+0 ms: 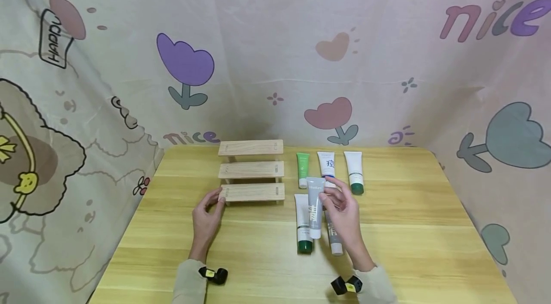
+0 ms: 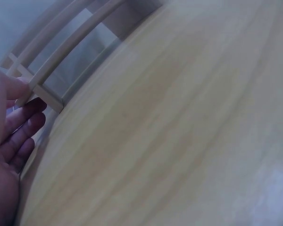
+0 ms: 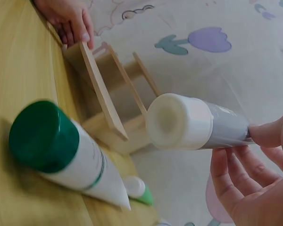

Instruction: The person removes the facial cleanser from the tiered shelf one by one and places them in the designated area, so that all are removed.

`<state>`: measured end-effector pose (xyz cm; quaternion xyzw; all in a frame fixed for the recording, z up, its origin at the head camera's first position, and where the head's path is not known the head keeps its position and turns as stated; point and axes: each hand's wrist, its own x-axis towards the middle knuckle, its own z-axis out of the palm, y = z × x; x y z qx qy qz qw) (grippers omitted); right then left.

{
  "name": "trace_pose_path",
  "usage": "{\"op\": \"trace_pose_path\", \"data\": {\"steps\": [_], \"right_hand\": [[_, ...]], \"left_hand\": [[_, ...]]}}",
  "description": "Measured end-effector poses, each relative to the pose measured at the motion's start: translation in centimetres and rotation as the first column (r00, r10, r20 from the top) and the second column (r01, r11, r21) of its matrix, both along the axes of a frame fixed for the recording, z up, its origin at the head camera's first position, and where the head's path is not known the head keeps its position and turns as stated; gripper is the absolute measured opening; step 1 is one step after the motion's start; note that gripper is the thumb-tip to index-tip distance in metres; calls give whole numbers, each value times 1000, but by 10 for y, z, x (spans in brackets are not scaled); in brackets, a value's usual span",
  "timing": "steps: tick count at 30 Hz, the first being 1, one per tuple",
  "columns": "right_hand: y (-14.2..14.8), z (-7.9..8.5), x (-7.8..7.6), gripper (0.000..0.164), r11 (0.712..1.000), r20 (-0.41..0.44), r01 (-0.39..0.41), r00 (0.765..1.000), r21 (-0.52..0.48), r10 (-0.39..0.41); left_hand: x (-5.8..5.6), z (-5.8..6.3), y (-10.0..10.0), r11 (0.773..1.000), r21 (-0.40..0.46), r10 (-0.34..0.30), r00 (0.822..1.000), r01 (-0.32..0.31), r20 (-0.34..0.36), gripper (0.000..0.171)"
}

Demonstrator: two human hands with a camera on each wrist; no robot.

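My right hand (image 1: pixel 347 213) pinches a grey squeeze tube (image 1: pixel 316 208) with a white cap between thumb and fingers, raised above the table. In the right wrist view the tube's white cap (image 3: pixel 179 121) faces the camera. My left hand (image 1: pixel 207 218) grips the left end of the lowest step of a three-tier wooden stand (image 1: pixel 251 192); the left wrist view has the thumb at the step's edge and the other fingers below it. Under the held tube lie a white tube with a green cap (image 1: pixel 304 245) and a second grey tube (image 1: pixel 336 242), partly hidden by my right hand.
Behind my right hand lie a small green tube (image 1: pixel 303 165), a white tube with blue markings (image 1: pixel 326 163) and another white tube with a green cap (image 1: pixel 354 170). The wooden table (image 1: pixel 413 237) meets a patterned cloth backdrop (image 1: pixel 258 55) at its rear edge.
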<state>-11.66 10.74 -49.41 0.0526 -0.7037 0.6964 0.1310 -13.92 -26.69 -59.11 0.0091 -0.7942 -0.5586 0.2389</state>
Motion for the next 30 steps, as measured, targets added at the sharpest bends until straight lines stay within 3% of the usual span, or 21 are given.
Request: {"op": "trace_pose_path", "data": {"steps": [6, 14, 30], "right_hand": [[18, -4, 5, 42, 998, 68, 54, 996, 9, -55], [37, -11, 8, 42, 997, 93, 76, 993, -26, -73], [67, -21, 14, 43, 987, 205, 158, 967, -31, -149]], "left_hand": [[1, -2, 2, 1000, 13, 3, 1000, -3, 0, 28], [1, -1, 0, 1000, 0, 3, 1000, -3, 19, 28], [1, 2, 0, 1000, 12, 5, 999, -5, 36, 28]]}}
